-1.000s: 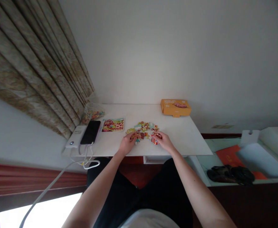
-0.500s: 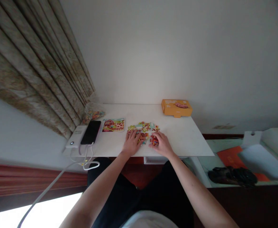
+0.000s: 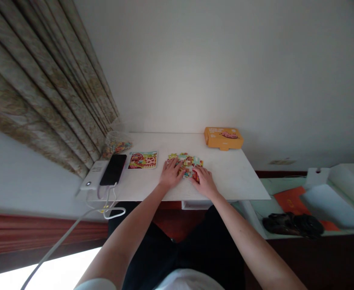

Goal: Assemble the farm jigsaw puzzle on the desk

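Colourful jigsaw puzzle pieces (image 3: 189, 160) lie in a tight cluster on the white table (image 3: 234, 173). My left hand (image 3: 170, 174) rests flat on the cluster's left side, fingers stretched out and slightly apart, covering part of it. At the right side, my right hand (image 3: 205, 183) has its thumb and fingers curved around a red puzzle section (image 3: 195, 176), which is mostly hidden beneath them. Left of the hands lies a picture card (image 3: 142, 160) with a farm scene in similar colours.
A yellow box (image 3: 224, 138) stands at the back right. On the left are a black phone (image 3: 113, 170) with a white cable, a white box (image 3: 94, 176) and a clear bag of small pieces (image 3: 118, 146). A camera-like black object (image 3: 293, 224) sits on the lower right shelf.
My left hand has slid right and my right hand has shifted slightly, so both are closer together. The pieces are bunched more tightly, and less of the red section shows. The view has shifted slightly.
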The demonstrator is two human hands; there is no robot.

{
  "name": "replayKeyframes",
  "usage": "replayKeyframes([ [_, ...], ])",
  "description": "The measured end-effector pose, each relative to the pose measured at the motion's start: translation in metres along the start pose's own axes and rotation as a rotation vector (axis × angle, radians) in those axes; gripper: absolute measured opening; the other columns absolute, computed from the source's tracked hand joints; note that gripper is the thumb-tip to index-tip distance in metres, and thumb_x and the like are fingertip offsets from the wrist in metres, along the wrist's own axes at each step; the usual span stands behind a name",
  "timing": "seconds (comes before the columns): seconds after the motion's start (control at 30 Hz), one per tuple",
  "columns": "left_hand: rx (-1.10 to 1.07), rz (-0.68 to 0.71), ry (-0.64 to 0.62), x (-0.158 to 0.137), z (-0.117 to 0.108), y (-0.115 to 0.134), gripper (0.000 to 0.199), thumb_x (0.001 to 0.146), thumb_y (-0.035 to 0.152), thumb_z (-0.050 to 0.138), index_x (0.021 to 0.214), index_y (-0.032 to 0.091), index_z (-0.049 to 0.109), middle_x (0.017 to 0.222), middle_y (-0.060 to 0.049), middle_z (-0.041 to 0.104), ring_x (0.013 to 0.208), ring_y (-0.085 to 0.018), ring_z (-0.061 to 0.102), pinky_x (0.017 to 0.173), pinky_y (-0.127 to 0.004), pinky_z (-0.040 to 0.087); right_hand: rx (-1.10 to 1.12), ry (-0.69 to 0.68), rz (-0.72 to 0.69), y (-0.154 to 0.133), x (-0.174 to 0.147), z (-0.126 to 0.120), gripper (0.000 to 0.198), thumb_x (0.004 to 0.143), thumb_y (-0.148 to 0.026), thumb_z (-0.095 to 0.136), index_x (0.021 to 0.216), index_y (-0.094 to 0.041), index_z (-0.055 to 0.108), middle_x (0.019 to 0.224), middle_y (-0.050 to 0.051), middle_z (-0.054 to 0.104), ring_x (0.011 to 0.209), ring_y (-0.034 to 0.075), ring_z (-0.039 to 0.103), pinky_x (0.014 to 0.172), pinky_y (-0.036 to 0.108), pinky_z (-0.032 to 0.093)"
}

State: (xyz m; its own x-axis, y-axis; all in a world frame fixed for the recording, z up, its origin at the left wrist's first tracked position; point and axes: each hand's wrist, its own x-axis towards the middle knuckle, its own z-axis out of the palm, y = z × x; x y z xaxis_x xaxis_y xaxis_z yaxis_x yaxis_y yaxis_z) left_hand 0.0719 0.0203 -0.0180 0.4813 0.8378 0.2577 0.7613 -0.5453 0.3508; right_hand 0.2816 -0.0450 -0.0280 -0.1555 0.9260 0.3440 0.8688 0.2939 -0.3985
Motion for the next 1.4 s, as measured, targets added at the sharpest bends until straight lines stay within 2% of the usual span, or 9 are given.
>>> replayKeyframes([
  [0.17,0.001,0.092,-0.029,-0.022,-0.005,-0.008,0.049,0.102,0.043,0.053,0.148,0.026,0.055,0.158,-0.012,0.049,0.148,-0.029,0.043,0.124,-0.053,0.031,-0.083,-0.045,-0.030,-0.001,0.000,0.004,0.060,0.093,-0.056,0.062,0.144,-0.027,0.054,0.151,0.016,0.052,0.145,0.039,0.040,0.115,0.067,0.031],
  [0.47,0.009,0.171,-0.025,-0.038,-0.015,-0.009,0.056,0.099,0.033,0.059,0.154,0.028,0.049,0.154,-0.012,0.053,0.145,-0.030,0.046,0.122,-0.052,0.035,-0.068,0.068,0.145,0.015,0.064,0.035,0.058,0.100,-0.052,0.052,0.146,-0.016,0.053,0.147,0.023,0.056,0.142,0.038,0.045,0.114,0.063,0.035],
  [0.63,0.061,0.037,-0.021,-0.029,-0.004,-0.007,0.060,0.099,0.041,0.057,0.156,0.029,0.044,0.163,-0.011,0.041,0.153,-0.032,0.035,0.125,-0.056,0.027,0.040,0.017,-0.005,0.008,0.088,0.038,0.046,0.100,-0.044,0.055,0.138,-0.019,0.061,0.140,0.017,0.063,0.137,0.031,0.052,0.116,0.053,0.038],
  [0.8,0.056,-0.096,-0.030,0.003,0.007,-0.012,0.060,0.102,0.046,0.051,0.157,0.024,0.043,0.166,-0.014,0.036,0.155,-0.035,0.030,0.125,-0.060,0.023,0.131,0.015,-0.057,0.004,0.066,0.029,0.040,0.102,-0.037,0.050,0.137,-0.020,0.059,0.137,0.015,0.065,0.131,0.027,0.058,0.112,0.048,0.045],
  [0.97,0.020,-0.084,-0.007,0.047,0.010,-0.016,0.057,0.102,0.045,0.050,0.155,0.025,0.047,0.165,-0.013,0.039,0.154,-0.035,0.032,0.125,-0.060,0.021,0.069,0.006,-0.048,-0.001,0.024,0.016,0.040,0.101,-0.039,0.052,0.136,-0.021,0.058,0.144,0.015,0.058,0.134,0.030,0.054,0.114,0.054,0.042],
  [1.07,0.009,-0.120,0.091,0.069,0.012,-0.019,0.056,0.100,0.050,0.052,0.151,0.026,0.053,0.164,-0.012,0.040,0.154,-0.037,0.031,0.126,-0.062,0.017,-0.024,-0.008,0.013,-0.004,0.010,0.015,0.038,0.100,-0.045,0.056,0.130,-0.024,0.063,0.151,0.015,0.052,0.142,0.037,0.045,0.116,0.061,0.037],
  [1.13,0.007,-0.226,0.174,0.082,0.013,-0.022,0.058,0.099,0.055,0.052,0.147,0.024,0.057,0.164,-0.013,0.039,0.155,-0.039,0.027,0.126,-0.064,0.014,-0.086,0.018,0.107,-0.004,0.009,0.020,0.041,0.100,-0.049,0.054,0.132,-0.025,0.063,0.154,0.016,0.050,0.145,0.041,0.041,0.116,0.065,0.033],
  [1.23,-0.026,-0.352,0.165,0.092,0.014,-0.026,0.062,0.099,0.058,0.050,0.147,0.020,0.057,0.162,-0.016,0.042,0.155,-0.041,0.026,0.125,-0.064,0.016,-0.130,0.078,0.264,0.002,0.018,0.029,0.051,0.103,-0.053,0.045,0.141,-0.021,0.058,0.150,0.021,0.053,0.143,0.040,0.043,0.116,0.065,0.030],
  [1.4,-0.011,-0.115,-0.022,0.069,0.014,-0.025,0.058,0.104,0.049,0.045,0.152,0.017,0.050,0.160,-0.016,0.045,0.152,-0.034,0.034,0.125,-0.056,0.026,-0.159,0.107,0.384,0.019,0.062,0.038,0.055,0.105,-0.051,0.039,0.144,-0.015,0.054,0.148,0.023,0.055,0.140,0.037,0.046,0.116,0.061,0.028],
])
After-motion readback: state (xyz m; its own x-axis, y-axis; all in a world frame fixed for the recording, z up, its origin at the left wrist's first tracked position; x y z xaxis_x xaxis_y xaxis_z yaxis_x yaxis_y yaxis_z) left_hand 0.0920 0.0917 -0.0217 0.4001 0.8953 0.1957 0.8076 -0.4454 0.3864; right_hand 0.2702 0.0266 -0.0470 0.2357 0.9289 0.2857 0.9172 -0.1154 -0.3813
